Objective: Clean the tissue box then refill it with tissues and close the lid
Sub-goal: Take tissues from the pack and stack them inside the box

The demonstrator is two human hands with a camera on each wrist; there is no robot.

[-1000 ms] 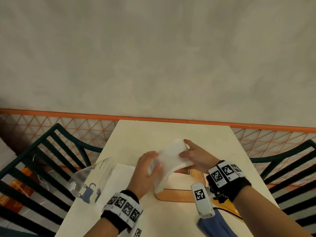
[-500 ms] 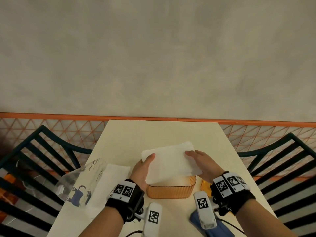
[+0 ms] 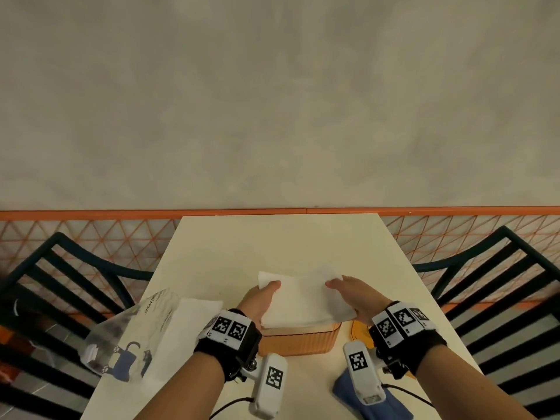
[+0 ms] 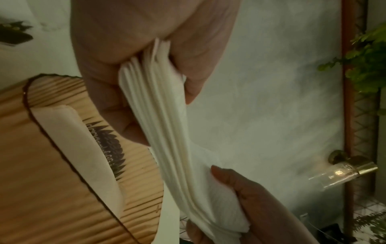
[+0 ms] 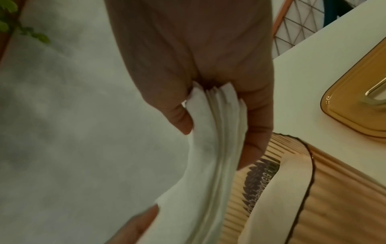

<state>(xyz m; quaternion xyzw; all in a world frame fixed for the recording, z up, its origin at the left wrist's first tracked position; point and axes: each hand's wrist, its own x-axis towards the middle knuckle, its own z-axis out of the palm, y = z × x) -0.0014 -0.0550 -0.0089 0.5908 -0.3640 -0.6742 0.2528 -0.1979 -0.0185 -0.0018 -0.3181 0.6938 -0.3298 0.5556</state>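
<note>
Head view, one surface [image 3: 281,244] between two dark slatted chairs, set against a wall.

Item: tissue box [image 3: 298,340], amber, ribbed, lid off, standing near the surface's near edge at its middle. A white sheet already lies inside against one wall [image 4: 83,148].

Item: stack of tissues [image 3: 303,298], white, many-layered, held flat just above the box's open top. Left hand [image 3: 260,298] pinches its left end, thumb on top, fingers under; right hand [image 3: 351,294] pinches the right end the same way. Both hands are closed on the stack.

Item: lid [image 5: 355,102], amber, lying on the surface just right of the box.

Item: clear printed wrapper [image 3: 121,341] and a white sheet [image 3: 185,325], at the surface's left edge. Blue cloth [image 3: 385,404] at the near edge.

Step in hand, as judged: refilling. The next move calls for lowering the stack level into the box, ends tucked within the walls, before the lid goes on.
</note>
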